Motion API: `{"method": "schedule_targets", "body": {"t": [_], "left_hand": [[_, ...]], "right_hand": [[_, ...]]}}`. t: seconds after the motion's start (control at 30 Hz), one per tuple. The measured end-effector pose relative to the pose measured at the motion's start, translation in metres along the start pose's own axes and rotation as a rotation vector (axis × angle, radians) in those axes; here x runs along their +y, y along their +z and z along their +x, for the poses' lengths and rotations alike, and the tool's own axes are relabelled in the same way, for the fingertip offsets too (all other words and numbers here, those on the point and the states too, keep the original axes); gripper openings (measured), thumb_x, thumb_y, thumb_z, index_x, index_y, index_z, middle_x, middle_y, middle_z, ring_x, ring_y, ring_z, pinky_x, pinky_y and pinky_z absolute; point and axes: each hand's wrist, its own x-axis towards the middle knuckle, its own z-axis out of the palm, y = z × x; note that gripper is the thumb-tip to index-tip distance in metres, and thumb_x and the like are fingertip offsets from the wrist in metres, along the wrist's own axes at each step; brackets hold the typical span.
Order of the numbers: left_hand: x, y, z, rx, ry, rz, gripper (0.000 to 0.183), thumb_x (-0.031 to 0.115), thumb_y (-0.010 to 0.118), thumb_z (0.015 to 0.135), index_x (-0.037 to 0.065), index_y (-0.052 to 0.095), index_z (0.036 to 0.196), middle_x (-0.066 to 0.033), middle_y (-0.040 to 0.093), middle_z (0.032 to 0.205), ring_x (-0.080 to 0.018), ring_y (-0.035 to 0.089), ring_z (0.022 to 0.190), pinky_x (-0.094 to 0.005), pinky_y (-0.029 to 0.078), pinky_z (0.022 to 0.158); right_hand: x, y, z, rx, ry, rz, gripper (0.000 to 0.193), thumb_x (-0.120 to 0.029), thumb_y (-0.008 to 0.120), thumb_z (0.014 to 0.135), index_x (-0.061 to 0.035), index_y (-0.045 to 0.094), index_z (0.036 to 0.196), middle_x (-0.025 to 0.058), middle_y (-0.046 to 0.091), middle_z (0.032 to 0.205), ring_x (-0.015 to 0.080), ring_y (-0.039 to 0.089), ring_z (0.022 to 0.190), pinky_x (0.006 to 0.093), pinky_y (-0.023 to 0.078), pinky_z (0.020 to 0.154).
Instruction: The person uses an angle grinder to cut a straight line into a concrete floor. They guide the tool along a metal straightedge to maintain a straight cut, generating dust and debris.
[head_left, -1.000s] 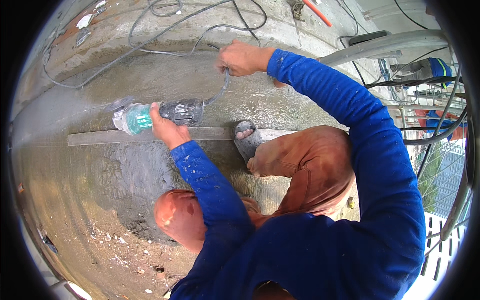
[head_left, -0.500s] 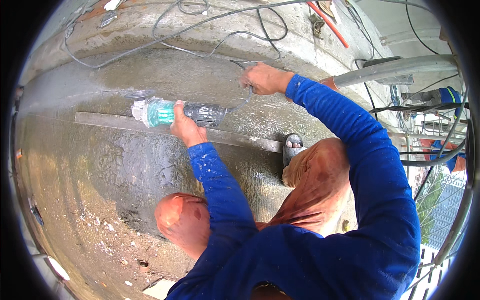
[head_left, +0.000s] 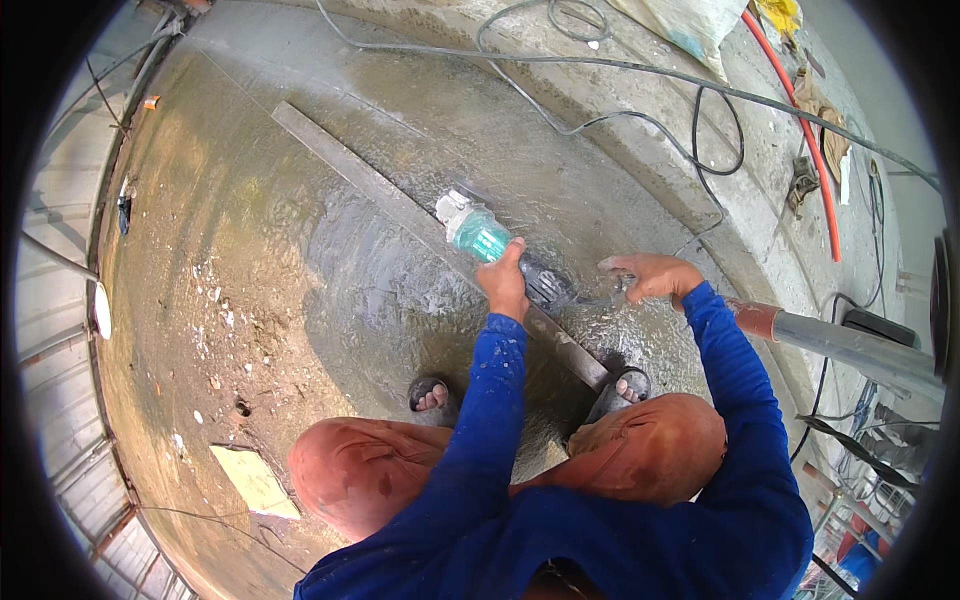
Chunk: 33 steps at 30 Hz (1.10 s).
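My left hand (head_left: pixel 505 282) is closed round the body of a teal and black angle grinder (head_left: pixel 478 234), which lies low over the wet concrete floor. Its grey head points away to the far left, and I cannot make out the disc clearly. A long flat metal bar (head_left: pixel 385 200) lies on the floor and passes under the grinder toward my right foot. To the right of the grinder's tail, my right hand (head_left: pixel 660 277) has its fingers bent around the grinder's power cord (head_left: pixel 597 300); part of the cord is hidden by the fingers.
A raised concrete ledge (head_left: pixel 640 165) runs along the far right, with looped cables (head_left: pixel 735 95) and an orange-red tube (head_left: pixel 815 165) on it. A grey pipe (head_left: pixel 850 345) juts in at the right. Debris and a pale flat piece (head_left: pixel 254 480) lie at the left.
My view has turned, so the bar and grinder now slant across the picture. My right hand is now lower and close to the grinder's tail. Both feet now show.
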Motion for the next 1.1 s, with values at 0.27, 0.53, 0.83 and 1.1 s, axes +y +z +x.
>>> {"method": "schedule_targets", "body": {"t": [0.27, 0.53, 0.83, 1.1], "left_hand": [[0.003, 0.008, 0.041, 0.017, 0.069, -0.004, 0.017, 0.009, 0.074, 0.079, -0.001, 0.064, 0.088, -0.0048, 0.064, 0.077, -0.0166, 0.061, 0.061, -0.0322, 0.05, 0.056], [0.037, 0.025, 0.115, 0.049, 0.093, 0.083, 0.024, 0.013, 0.078, 0.075, -0.003, 0.064, 0.087, -0.0084, 0.065, 0.079, -0.0179, 0.062, 0.062, -0.0343, 0.051, 0.057], [0.058, 0.027, 0.149, 0.099, 0.099, 0.175, 0.033, 0.017, 0.079, 0.074, -0.005, 0.063, 0.092, -0.0092, 0.065, 0.082, -0.0192, 0.061, 0.062, -0.0362, 0.052, 0.059], [0.056, 0.029, 0.159, 0.087, 0.066, 0.213, 0.036, 0.019, 0.078, 0.075, -0.005, 0.062, 0.096, -0.0091, 0.064, 0.082, -0.0201, 0.061, 0.064, -0.0368, 0.052, 0.06]], "right_hand": [[-0.087, 0.031, 0.104, 0.294, -0.102, -0.169, 0.105, -0.034, 0.08, 0.068, -0.004, 0.023, 0.151, 0.032, 0.049, 0.13, 0.0467, 0.054, 0.117, 0.0467, 0.046, 0.097], [-0.103, 0.022, 0.176, 0.581, 0.004, -0.235, 0.105, -0.024, 0.083, 0.064, -0.0081, 0.023, 0.15, 0.0301, 0.058, 0.112, 0.0497, 0.064, 0.095, 0.0505, 0.054, 0.083], [-0.12, 0.0, 0.208, 0.565, 0.02, -0.222, 0.071, -0.026, 0.08, 0.068, -0.0024, 0.043, 0.124, 0.0229, 0.069, 0.098, 0.0393, 0.068, 0.095, 0.0482, 0.055, 0.082], [-0.115, -0.003, 0.219, 0.571, 0.066, -0.198, 0.073, -0.028, 0.082, 0.066, -0.0029, 0.042, 0.121, 0.0245, 0.068, 0.1, 0.0418, 0.066, 0.097, 0.0495, 0.054, 0.083]]}}
